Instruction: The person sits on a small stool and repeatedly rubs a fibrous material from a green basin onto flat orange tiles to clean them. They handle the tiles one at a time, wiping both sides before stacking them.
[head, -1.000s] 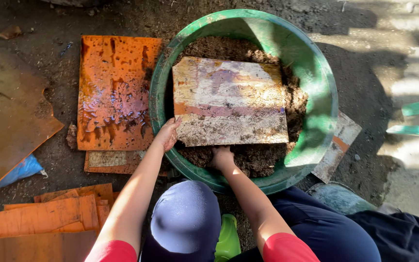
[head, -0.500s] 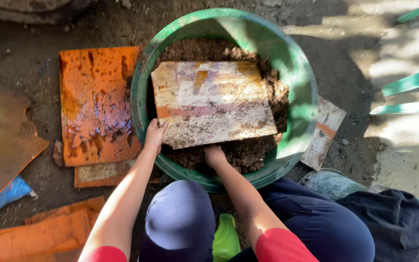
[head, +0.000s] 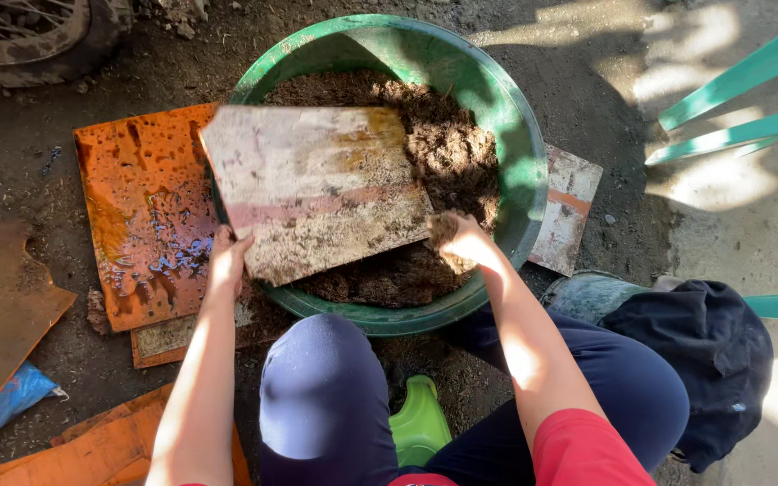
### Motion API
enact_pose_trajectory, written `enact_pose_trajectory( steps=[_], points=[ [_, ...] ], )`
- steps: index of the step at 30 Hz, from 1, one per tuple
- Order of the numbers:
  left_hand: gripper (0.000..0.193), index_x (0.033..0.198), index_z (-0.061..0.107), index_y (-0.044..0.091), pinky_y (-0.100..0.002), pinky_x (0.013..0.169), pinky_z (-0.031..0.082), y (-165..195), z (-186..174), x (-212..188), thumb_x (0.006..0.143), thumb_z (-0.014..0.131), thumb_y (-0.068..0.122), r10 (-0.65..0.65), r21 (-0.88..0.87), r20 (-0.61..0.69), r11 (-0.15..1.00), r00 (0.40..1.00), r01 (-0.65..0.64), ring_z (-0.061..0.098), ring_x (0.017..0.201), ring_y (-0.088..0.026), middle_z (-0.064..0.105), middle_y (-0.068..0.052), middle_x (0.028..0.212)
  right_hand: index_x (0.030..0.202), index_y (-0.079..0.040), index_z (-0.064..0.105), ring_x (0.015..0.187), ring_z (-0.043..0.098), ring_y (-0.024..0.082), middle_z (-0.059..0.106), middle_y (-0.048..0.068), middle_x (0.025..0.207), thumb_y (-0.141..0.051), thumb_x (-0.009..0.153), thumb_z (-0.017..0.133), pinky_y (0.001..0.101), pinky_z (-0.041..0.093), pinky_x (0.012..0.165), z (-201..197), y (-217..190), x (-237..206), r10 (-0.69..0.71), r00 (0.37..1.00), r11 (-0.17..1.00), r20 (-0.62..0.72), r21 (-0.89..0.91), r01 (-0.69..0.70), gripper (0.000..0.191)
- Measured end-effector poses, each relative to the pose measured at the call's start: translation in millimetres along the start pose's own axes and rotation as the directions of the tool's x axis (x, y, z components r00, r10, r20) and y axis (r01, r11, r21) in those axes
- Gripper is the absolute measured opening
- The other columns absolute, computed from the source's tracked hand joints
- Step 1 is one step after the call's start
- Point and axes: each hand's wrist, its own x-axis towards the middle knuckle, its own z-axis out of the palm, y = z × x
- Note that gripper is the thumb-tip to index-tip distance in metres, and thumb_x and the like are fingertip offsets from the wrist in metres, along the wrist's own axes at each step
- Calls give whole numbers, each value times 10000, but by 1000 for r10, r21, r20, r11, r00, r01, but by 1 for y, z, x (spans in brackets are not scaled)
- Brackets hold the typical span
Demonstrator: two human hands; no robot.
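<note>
Since half a second back, board (head: 317,189) swung leftward and lifted at its near edge; it now overhangs the left rim of the green basin (head: 524,162) instead of lying square over the soil. Right hand moved off the board's near edge to its right corner. Camera also shifted; green slats (head: 740,99) now show at upper right.

Left hand (head: 227,256) grips the board's near-left corner, fingers wrapped under the edge. Right hand (head: 463,238) sits at the board's near-right corner, closed around a clump of soil or pressed against the edge; cannot tell which, dirt covers the fingers.

Board: pale, dirt-crusted, flat rectangle, tilted, resting partly on the dark soil (head: 443,135) in the basin. It spans between the two hands, mostly ahead of them.

Risks, as judged: board is held firmly only at one corner. If the left grip slips on gritty, damp surface, the board could slide off the rim onto the wet orange sheet (head: 137,207) beside the basin. Tilting further could shed crusted soil onto the ground or the person's knees (head: 317,387). Rough edge could scrape bare fingers.

Nearby: more orange sheets (head: 92,450) lower left, another pale board (head: 569,207) wedged right of the basin, dark cloth (head: 704,360) at right.
</note>
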Motion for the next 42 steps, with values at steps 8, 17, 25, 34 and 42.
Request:
enact_pose_trajectory(
  steps=[8, 17, 25, 34, 42],
  points=[
    [656, 1509, 359, -45, -399, 1104, 369, -21, 16, 2, 1082, 455, 443, -41, 220, -95, 974, 995, 61, 490, 1354, -311, 507, -198, 1467, 1514, -180, 395, 1104, 521, 412, 413, 303, 1410, -176, 724, 855, 509, 524, 899, 140, -90, 2, -47, 992, 977, -119, -210, 22, 914],
    [538, 1403, 478, -90, -395, 1030, 452, -61, 8, -1, 1105, 454, 356, 184, 232, -162, 962, 970, -144, 564, 1296, -303, 588, -226, 1378, 1520, -527, 375, 1548, -34, 424, -64, 53, 1701, -624, 994, 441, 724, 0, 1167, 234, -43, 75, -400, 913, 400, -76, -911, 100, 539],
    [515, 1385, 532, -42, -379, 948, 500, -67, 10, -17, 1097, 413, 368, 49, 309, -195, 951, 980, 14, 662, 1141, -294, 677, -199, 1225, 1528, -339, 418, 1574, 59, 356, 101, 54, 1718, -394, 1001, 509, 743, 85, 1152, 165, -28, 166, -397, 885, 565, -241, -825, 28, 538],
    [490, 1341, 562, -79, -377, 934, 511, -78, 11, -23, 1110, 454, 340, 197, 447, -235, 891, 952, -75, 666, 1127, -339, 678, -244, 1232, 1451, -380, 504, 1325, 503, 440, 494, 193, 1507, -521, 1028, 455, 777, 336, 1051, 60, -54, 254, -625, 611, 525, -486, -841, -131, 448],
    [488, 1363, 569, -44, -407, 941, 515, -73, 17, -17, 1090, 457, 346, 73, 353, -242, 935, 968, 18, 665, 1146, -335, 681, -212, 1239, 1621, -352, 224, 1490, 134, 472, 227, 233, 1633, -364, 1094, 350, 661, 25, 1199, 163, -28, 157, -393, 883, 578, -258, -816, 19, 542]
  ],
)
